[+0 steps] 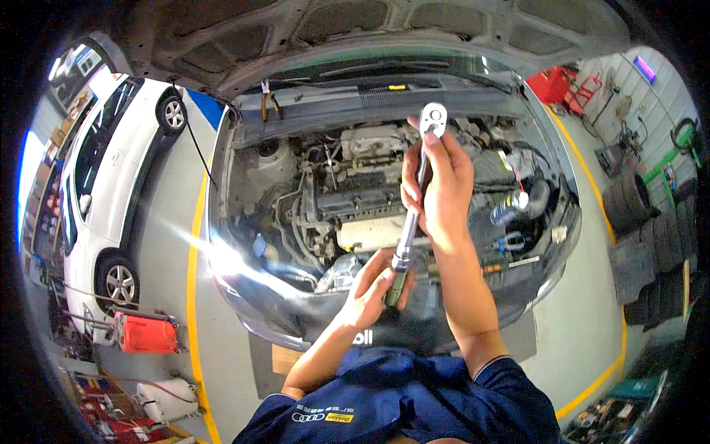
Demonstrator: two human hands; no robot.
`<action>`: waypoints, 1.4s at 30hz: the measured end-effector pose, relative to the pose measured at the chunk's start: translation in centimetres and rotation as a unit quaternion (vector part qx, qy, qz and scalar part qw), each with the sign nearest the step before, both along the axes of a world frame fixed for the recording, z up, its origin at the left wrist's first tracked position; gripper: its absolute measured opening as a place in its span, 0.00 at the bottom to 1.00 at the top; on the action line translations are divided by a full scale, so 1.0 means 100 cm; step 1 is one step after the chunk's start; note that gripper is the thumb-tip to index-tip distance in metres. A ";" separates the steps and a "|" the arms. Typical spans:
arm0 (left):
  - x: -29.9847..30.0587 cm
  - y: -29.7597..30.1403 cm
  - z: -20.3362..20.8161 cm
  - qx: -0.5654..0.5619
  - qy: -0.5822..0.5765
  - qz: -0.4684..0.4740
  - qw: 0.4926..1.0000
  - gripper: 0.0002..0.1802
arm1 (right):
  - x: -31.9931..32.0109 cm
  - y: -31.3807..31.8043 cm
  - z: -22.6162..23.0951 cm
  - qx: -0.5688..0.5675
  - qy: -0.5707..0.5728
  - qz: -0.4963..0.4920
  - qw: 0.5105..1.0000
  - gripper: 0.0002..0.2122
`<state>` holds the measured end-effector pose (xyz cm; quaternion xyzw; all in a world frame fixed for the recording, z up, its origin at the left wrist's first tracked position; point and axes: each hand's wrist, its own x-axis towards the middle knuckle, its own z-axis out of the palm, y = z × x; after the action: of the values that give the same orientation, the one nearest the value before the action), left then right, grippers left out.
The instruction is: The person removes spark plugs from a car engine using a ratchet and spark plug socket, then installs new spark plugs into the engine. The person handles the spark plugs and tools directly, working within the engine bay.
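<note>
A chrome torque wrench (pixel 408 235) with a round ratchet head and a green grip is held at a steep slant over the open engine bay. My left hand (pixel 367 293) is closed around the green grip at its lower end. Higher up, my right hand (pixel 449 181) grips the upper shaft, its thumb pressed just beneath the ratchet head. Below and behind the tool lies the car engine (pixel 355 201), partly covered by my hands and forearms. No socket can be made out on the head.
Pliers (pixel 271 103) rest by the windscreen cowl. A spray can (pixel 509 208) with a red straw lies on the bay's right side. Overhead is the raised hood (pixel 340 22). A white car (pixel 111 177) stands at left; stacked tyres (pixel 629 203) are at right.
</note>
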<state>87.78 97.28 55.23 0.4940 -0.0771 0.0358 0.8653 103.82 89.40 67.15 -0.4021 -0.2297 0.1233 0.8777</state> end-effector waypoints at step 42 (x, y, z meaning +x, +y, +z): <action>-0.110 -0.096 0.075 -0.187 -0.012 -0.066 0.980 0.28 | -0.088 -0.084 0.071 -0.162 -0.126 -0.045 0.978 0.17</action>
<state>76.82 87.67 62.78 0.3169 -0.1116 -0.0015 0.9419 95.06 81.03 74.29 -0.5609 -0.2976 0.0677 0.7696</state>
